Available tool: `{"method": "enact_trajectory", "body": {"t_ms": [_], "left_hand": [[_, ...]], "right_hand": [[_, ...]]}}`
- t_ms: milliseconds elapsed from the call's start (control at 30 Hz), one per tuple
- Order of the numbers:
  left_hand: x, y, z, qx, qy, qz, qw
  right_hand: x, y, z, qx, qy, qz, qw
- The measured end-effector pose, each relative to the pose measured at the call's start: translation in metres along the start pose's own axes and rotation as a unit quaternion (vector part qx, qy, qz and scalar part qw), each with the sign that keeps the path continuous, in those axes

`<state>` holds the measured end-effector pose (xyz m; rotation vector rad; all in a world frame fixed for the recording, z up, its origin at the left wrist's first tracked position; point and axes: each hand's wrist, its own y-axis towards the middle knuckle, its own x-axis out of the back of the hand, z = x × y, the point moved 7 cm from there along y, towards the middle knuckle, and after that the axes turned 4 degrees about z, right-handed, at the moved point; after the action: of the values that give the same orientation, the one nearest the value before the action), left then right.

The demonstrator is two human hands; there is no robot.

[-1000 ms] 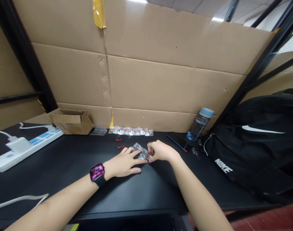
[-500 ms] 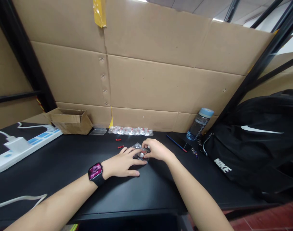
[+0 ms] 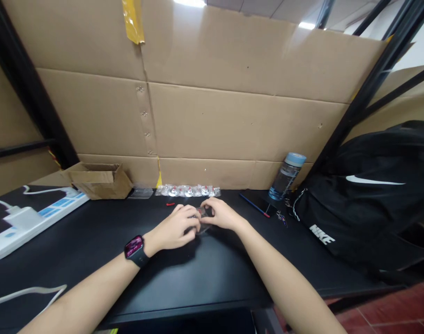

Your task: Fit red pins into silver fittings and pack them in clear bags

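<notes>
A small clear plastic packet (image 3: pixel 205 228) is between my two hands over the black table; a red bit shows inside it, and the fingers cover most of its contents. My left hand (image 3: pixel 177 227), with a watch (image 3: pixel 135 249) on its wrist, has its fingers curled in on the packet's left side. From the right, my right hand (image 3: pixel 225 215) pinches the same packet between thumb and fingers. Just beyond the left hand lies a small red piece (image 3: pixel 170 204). Behind the hands, a row of clear packets (image 3: pixel 189 190) with silvery round parts rests along the cardboard wall.
At the left are an open cardboard box (image 3: pixel 102 183), a white power strip (image 3: pixel 55 211) and a white cable (image 3: pixel 30 291). To the right stand a water bottle (image 3: pixel 286 176), a dark flat object with a pen (image 3: pixel 255 205), keys (image 3: pixel 281 217) and a black backpack (image 3: pixel 368 208).
My left hand has gone from lying spread over the packet to curled fingers gripping it. The second red piece is now hidden behind that hand. The camera view has shifted slightly.
</notes>
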<state>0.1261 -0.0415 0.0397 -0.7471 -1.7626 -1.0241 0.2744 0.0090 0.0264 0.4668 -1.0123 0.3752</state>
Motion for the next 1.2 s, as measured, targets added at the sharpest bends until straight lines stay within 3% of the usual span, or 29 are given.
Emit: {"method": "enact_trajectory", "body": {"t_ms": [100, 367, 600, 833, 1033, 1200], "left_hand": [[0.001, 0.001, 0.012, 0.051, 0.006, -0.032, 0.998], [-0.011, 0.000, 0.036, 0.101, 0.027, -0.053, 0.993], [-0.007, -0.003, 0.050, 0.202, -0.054, -0.110, 0.972], [-0.008, -0.010, 0.065, 0.273, -0.133, -0.144, 0.942], [-0.020, -0.008, 0.064, 0.316, -0.065, -0.098, 0.941], [-0.026, -0.007, 0.057, 0.307, 0.033, -0.088, 0.947]], "right_hand": [[0.010, -0.004, -0.005, 0.033, 0.063, 0.002, 0.997], [0.005, -0.003, 0.003, 0.062, 0.017, 0.001, 0.998], [0.017, -0.001, -0.011, 0.017, 0.143, -0.025, 0.989], [0.007, 0.002, -0.023, -0.018, 0.241, -0.050, 0.969], [-0.008, 0.004, -0.016, -0.056, 0.068, -0.052, 0.995], [-0.014, 0.004, -0.010, -0.060, -0.033, -0.047, 0.997]]}}
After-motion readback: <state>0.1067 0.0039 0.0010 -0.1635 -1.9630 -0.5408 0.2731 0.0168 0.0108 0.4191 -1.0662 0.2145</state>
